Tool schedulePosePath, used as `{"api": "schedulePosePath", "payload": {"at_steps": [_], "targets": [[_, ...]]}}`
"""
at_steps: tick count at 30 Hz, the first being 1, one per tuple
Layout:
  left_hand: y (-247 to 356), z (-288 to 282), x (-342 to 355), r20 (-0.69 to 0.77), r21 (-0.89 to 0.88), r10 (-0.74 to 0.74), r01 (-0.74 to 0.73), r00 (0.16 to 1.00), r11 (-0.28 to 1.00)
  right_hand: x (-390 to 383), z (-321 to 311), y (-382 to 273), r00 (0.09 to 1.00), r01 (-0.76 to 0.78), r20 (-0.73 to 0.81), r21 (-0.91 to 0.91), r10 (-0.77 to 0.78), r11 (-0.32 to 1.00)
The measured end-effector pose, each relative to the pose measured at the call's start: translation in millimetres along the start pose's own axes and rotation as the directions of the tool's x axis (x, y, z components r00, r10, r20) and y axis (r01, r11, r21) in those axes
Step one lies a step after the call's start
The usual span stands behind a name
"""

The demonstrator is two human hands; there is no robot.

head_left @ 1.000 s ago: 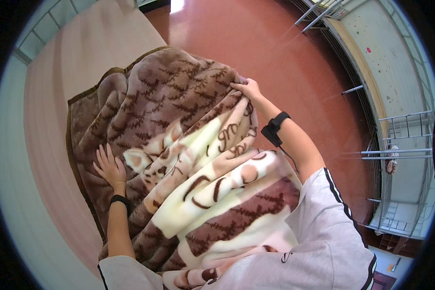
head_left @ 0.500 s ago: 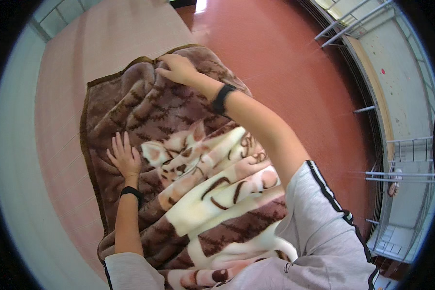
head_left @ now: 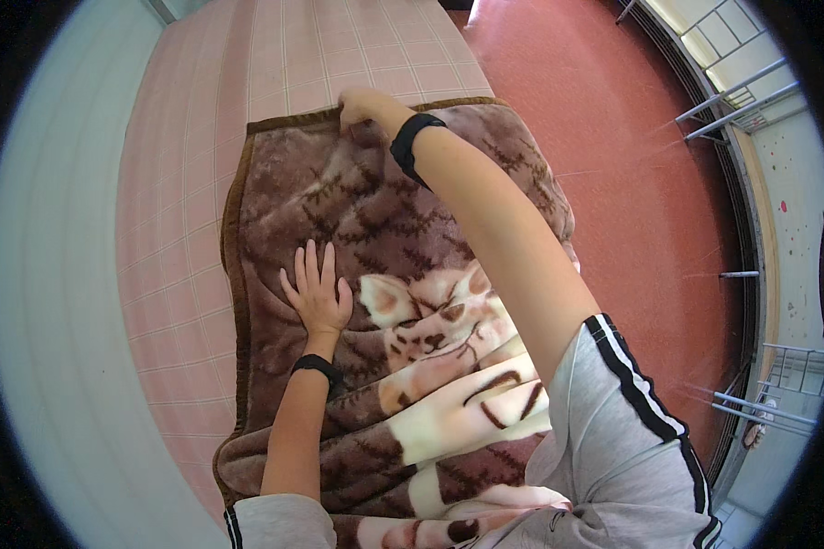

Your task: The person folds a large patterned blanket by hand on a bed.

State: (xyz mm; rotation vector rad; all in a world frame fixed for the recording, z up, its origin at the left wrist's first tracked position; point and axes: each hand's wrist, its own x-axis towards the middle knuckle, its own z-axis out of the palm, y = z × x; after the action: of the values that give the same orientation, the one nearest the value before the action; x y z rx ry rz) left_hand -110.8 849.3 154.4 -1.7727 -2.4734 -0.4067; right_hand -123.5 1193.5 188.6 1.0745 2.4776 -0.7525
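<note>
A thick brown plush blanket with a cream and pink cartoon animal print and a dark brown hem is spread on a pink checked bed surface. My left hand lies flat on its left part, fingers spread, holding nothing. Reaching to the far hem, my right hand is closed on the blanket's edge; its fingers are partly hidden and a little blurred. The far half lies fairly smooth, while the near half is bunched in folds in front of me.
A pale wall runs along the bed's left side. To the right is a reddish floor. Metal bed frames with rails stand along the far right side.
The blanket's far part has become flatter and its far hem straighter. My right hand has moved along with the hem. The view has shifted, so everything sits farther right.
</note>
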Motion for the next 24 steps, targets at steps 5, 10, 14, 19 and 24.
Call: {"api": "schedulePosePath", "payload": {"at_steps": [5, 10, 14, 19, 24], "targets": [[0, 0, -4, -0.005, -0.008, -0.001, 0.001, 1.000, 1.000, -17, 21, -3, 0.835, 0.297, -0.524, 0.177, -0.166, 0.938], [0, 6, 4, -0.032, -0.008, 0.027, -0.027, 0.999, 1.000, -31, 55, 21, 0.773, 0.408, -0.559, 0.074, -0.301, 0.910], [-2, 5, 2, -0.039, 0.015, 0.025, -0.024, 0.999, 1.000, -88, 74, 79, 0.632, 0.389, -0.538, -0.402, -0.557, 0.829], [-1, 1, 1, -0.052, 0.022, 0.030, -0.029, 0.998, 0.999, -156, 55, 205, 0.757, -0.078, -0.648, -0.212, -0.081, 0.974], [-1, 3, 1, -0.064, 0.057, 0.044, -0.040, 0.997, 0.998, -231, 85, 253, 0.896, -0.412, 0.319, 0.859, 0.310, 0.305]]}}
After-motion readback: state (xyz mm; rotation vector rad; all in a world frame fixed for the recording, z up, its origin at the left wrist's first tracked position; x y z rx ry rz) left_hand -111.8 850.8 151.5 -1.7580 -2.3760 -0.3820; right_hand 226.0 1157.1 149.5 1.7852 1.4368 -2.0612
